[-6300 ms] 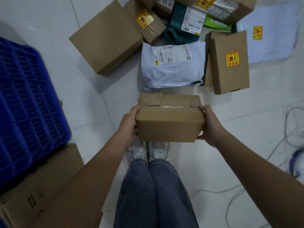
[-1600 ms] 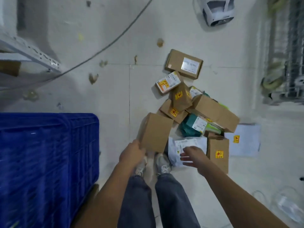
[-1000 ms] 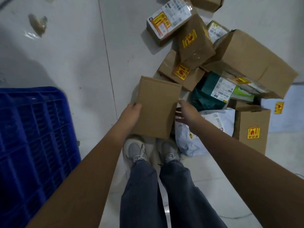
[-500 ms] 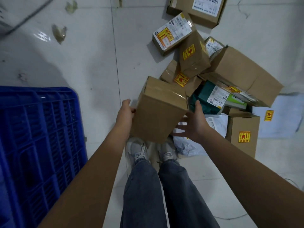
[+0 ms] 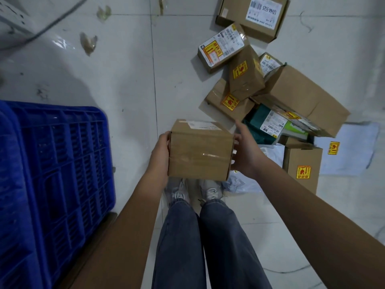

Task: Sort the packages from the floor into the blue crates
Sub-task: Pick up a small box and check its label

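Item in hand: one plain brown cardboard box sealed with clear tape (image 5: 200,151), held clear of the pale tiled floor (image 5: 125,80) above the person's grey shoes, between both hands. Left hand (image 5: 160,155) lies flat against the box's left face; right hand (image 5: 245,155) cups the right face, thumb up, fingers (image 5: 234,140) curled round the edge, so each hand bears on the box rather than hanging free. Step, as judged: pick-up done, carry to the crate about to begin. Next move calls for a swing leftward to the blue slatted plastic crate (image 5: 62,163), which stands just beside the left arm; its open top is not in view, so the drop point cannot be told. Remaining stock: heap of brown cartons with yellow stickers (image 5: 245,80), a green mailer (image 5: 262,124) and a white poly bag (image 5: 345,151), on the floor to the right. Change against half a second earlier: the box was tilted on end with the right hand spread beneath; it now sits level and squarer between the palms.
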The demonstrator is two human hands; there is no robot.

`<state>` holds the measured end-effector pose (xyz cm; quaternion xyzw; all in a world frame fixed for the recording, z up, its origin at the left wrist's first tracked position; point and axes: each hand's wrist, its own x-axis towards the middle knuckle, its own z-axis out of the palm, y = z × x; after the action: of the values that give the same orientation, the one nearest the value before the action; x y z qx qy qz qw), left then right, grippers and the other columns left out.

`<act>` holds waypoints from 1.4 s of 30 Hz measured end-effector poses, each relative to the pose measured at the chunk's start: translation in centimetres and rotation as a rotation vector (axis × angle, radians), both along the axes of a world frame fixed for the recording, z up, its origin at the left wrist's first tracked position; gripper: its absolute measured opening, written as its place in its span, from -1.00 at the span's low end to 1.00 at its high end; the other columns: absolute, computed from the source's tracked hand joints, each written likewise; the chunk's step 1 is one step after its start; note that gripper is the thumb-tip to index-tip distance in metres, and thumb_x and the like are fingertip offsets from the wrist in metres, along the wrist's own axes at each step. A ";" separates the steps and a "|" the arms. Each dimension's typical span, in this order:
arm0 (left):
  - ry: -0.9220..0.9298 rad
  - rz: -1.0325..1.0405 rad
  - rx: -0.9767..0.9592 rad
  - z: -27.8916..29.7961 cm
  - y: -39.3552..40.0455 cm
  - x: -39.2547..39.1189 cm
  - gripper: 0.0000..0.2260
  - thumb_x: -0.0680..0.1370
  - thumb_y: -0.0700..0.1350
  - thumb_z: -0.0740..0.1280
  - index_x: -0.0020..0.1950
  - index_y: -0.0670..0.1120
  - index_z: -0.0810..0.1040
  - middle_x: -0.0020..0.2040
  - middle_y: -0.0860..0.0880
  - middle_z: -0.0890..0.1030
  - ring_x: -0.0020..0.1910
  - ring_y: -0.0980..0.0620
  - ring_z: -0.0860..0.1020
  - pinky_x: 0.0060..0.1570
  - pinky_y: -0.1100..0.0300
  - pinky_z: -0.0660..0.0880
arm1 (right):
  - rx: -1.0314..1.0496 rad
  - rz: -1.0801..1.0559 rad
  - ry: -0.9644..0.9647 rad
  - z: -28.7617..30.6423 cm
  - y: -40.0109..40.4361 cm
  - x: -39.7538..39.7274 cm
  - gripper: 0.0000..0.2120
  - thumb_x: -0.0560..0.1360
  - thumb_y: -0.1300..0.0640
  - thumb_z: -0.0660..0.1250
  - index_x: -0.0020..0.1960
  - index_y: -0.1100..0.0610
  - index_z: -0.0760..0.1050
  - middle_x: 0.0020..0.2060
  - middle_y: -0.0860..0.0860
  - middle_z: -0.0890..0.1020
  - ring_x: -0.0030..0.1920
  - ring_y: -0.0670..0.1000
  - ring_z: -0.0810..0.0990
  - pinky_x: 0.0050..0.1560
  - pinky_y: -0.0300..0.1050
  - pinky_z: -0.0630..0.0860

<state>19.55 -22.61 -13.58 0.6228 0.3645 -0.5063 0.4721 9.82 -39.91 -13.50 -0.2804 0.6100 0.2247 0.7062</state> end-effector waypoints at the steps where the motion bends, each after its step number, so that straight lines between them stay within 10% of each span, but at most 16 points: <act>1: -0.018 0.010 -0.016 0.1 0.1 -0.2 -0.72 0.52 0.17 0.20 -0.17 0.08 0.63 -0.31 0.06 0.69 -0.37 0.12 0.66 -0.37 0.22 0.58 | -0.011 0.038 0.014 0.2 0.2 0.0 -0.43 0.45 -0.33 0.16 0.22 0.09 0.45 0.10 0.10 0.58 0.10 0.13 0.55 0.05 0.09 0.50; 9: -0.099 -0.144 -0.032 2.7 -0.9 0.3 -0.56 0.40 0.26 0.35 0.15 0.03 0.52 -0.04 0.11 0.63 -0.16 0.22 0.58 -0.38 0.28 0.45 | -0.096 -0.047 -0.144 2.6 2.1 -2.6 -0.48 0.54 0.01 0.27 0.45 -0.15 0.20 0.24 -0.02 0.54 0.09 0.02 0.58 -0.03 -0.03 0.56; 15: -0.142 -0.269 -0.142 5.6 0.6 0.8 -0.39 0.41 0.22 0.36 0.39 0.01 0.39 0.35 -0.01 0.47 0.27 0.08 0.47 0.24 -0.05 0.43 | -0.253 -0.018 -0.249 5.9 3.0 -4.0 -0.30 0.36 0.01 0.43 0.44 -0.15 0.23 0.27 -0.07 0.51 0.18 -0.02 0.56 0.02 -0.14 0.56; 18: -0.245 -0.256 -0.209 7.4 1.3 1.1 -0.60 0.42 0.08 0.40 0.24 0.15 0.46 0.18 0.09 0.55 -0.01 0.28 0.59 -0.13 0.28 0.56 | -0.284 0.010 -0.319 7.5 3.0 -3.1 -0.26 0.24 -0.01 0.48 0.37 -0.14 0.30 0.25 -0.12 0.52 0.21 -0.06 0.54 0.01 -0.20 0.55; 23: -0.340 -0.165 -0.225 10.4 2.0 2.2 -0.42 0.44 0.02 0.40 0.43 0.09 0.33 0.33 0.02 0.47 0.21 0.06 0.51 0.02 0.13 0.54 | -0.295 -0.035 -0.421 10.8 2.6 -0.3 -0.48 0.27 0.11 0.44 0.18 -0.17 0.45 0.13 -0.13 0.62 0.15 -0.03 0.59 -0.03 -0.15 0.58; 29: -0.480 0.015 -0.341 16.4 4.2 4.5 -0.43 0.34 0.02 0.47 0.34 0.07 0.44 0.22 0.02 0.59 0.11 0.07 0.61 -0.06 0.19 0.57 | -0.282 0.010 -0.512 16.7 2.1 3.8 -0.37 0.38 0.09 0.38 0.42 0.04 0.31 0.31 0.05 0.51 0.32 0.09 0.47 0.34 0.15 0.36; 42: -0.877 0.161 -0.401 37.9 13.1 6.1 -0.54 0.33 0.09 0.40 0.16 0.42 0.38 0.11 0.41 0.53 0.07 0.39 0.53 -0.19 0.52 0.49 | -0.471 0.509 -0.851 37.8 8.4 13.0 -0.54 0.40 -0.06 0.38 0.29 -0.07 0.47 0.14 -0.02 0.64 0.07 -0.01 0.66 -0.14 -0.23 0.59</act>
<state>25.68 -9.49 24.30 0.6440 0.0737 -0.2185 0.7294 22.79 -31.47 24.32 -0.6357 0.2173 0.1127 0.7321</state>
